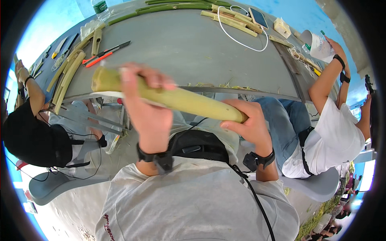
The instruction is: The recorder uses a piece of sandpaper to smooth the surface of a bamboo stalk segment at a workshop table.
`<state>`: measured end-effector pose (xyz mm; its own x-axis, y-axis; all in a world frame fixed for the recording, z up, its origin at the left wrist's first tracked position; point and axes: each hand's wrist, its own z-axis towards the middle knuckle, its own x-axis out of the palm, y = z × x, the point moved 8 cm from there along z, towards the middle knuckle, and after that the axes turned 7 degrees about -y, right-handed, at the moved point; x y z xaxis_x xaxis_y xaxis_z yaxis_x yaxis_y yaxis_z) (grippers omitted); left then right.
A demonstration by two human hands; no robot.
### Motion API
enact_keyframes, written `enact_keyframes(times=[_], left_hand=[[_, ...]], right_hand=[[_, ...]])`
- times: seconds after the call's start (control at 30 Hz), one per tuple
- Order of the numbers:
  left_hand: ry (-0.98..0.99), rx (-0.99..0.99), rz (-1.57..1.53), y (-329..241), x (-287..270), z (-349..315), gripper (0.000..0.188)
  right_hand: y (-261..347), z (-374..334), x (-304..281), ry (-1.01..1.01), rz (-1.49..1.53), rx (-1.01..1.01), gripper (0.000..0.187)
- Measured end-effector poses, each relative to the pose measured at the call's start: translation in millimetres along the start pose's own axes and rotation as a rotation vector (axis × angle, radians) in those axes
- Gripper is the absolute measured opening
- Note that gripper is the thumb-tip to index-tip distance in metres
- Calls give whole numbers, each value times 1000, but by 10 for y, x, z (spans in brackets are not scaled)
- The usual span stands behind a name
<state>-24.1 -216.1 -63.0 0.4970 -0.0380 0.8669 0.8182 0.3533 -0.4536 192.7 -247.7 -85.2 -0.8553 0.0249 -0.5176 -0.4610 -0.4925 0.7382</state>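
Note:
A thick, pale yellow-green bamboo piece (189, 102) is held slantwise in front of my body, its left end higher and farther away. My right hand (250, 119) grips the near right end, thumb along the side. Farther left, my left hand (145, 98) wraps over the piece and is smeared by motion. Beneath that hand a thin whitish edge (110, 94) shows along the bamboo; what it is I cannot make out. Just beyond the bamboo's left end, an orange-and-black utility knife (105, 54) lies on the grey table (181, 48).
Bamboo strips (69, 76) lie at the table's left side. At the back are green stalks (169, 7), more bamboo pieces (231, 21) and a phone (258, 18) with a white cable. People sit on either side, one in black (34, 134), one in white (329, 136).

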Motion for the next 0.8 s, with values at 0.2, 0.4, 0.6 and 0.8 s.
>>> enact_keyframes(times=[0.2, 0.4, 0.6, 0.8], left_hand=[[191, -101, 211, 535, 204, -253, 25], [35, 46, -241, -84, -124, 111, 18], [4, -145, 92, 674, -71, -102, 21], [25, -77, -203, 78, -207, 205, 22]], right_hand=[[62, 54, 129, -19, 5, 58, 46], [-61, -36, -40, -18, -47, -4, 48], [41, 90, 110, -48, -168, 106, 42], [-121, -72, -151, -78, -124, 39, 43]])
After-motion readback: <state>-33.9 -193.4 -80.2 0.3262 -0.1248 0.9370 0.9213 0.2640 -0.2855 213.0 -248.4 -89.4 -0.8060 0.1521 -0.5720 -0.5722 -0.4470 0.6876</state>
